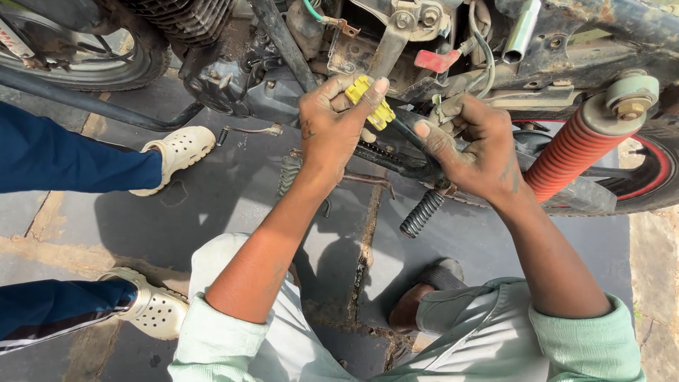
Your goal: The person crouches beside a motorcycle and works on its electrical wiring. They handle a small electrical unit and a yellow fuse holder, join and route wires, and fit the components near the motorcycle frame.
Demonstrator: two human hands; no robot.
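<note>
Yellow moulded plastic marks the thing in hand: a small yellow plastic wiring connector (370,103) is pinched between thumb and fingers of the left hand (332,126), held up against the grimy underside of the motorcycle frame (566,42), just left of the orange-red coil rear shock absorber (573,152). The grip of the left hand is clamped on that connector. The right hand (474,145) is closed beside it around what appears to be the mating black cable end (407,134), though the piece is mostly hidden by the fingers. Judged from the head view, the step in hand is the mating or parting of the connector; which of the two cannot be told. The next move would call for a steady pinch and a straight push or pull along the cable's line. To the left, another person's cream perforated clogs (177,150) are seen on the grey paved floor (233,198).
</note>
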